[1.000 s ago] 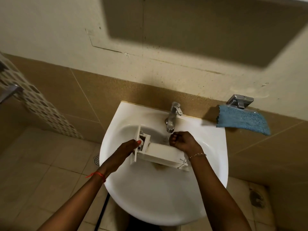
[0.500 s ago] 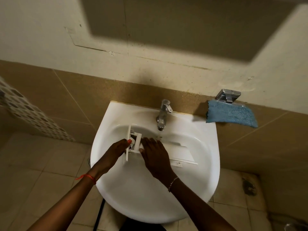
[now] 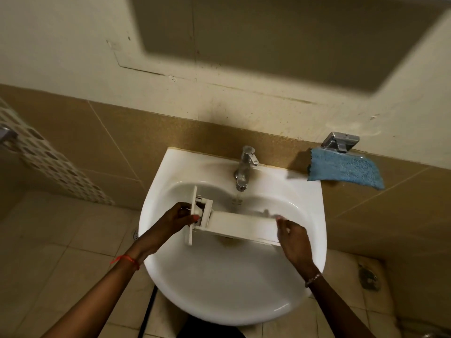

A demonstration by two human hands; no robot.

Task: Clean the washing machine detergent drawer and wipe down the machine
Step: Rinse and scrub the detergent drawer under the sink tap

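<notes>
White plastic detergent drawer (image 3: 239, 225) held over a white ceramic basin (image 3: 219, 289), beside a running chrome tap (image 3: 245, 167). Left hand (image 3: 175, 220) grips its front panel; right hand (image 3: 292, 237) at the rear end, grasp blurred. Rinsing looks under way; the machine wipe-down seems left to do, blue microfibre cloth (image 3: 346, 170) hanging nearby.

R hand (image 3: 294, 240) fingers blurred at drawer (image 3: 241, 225) end

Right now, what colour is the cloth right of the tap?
The cloth is blue, seen best in the head view.
</notes>
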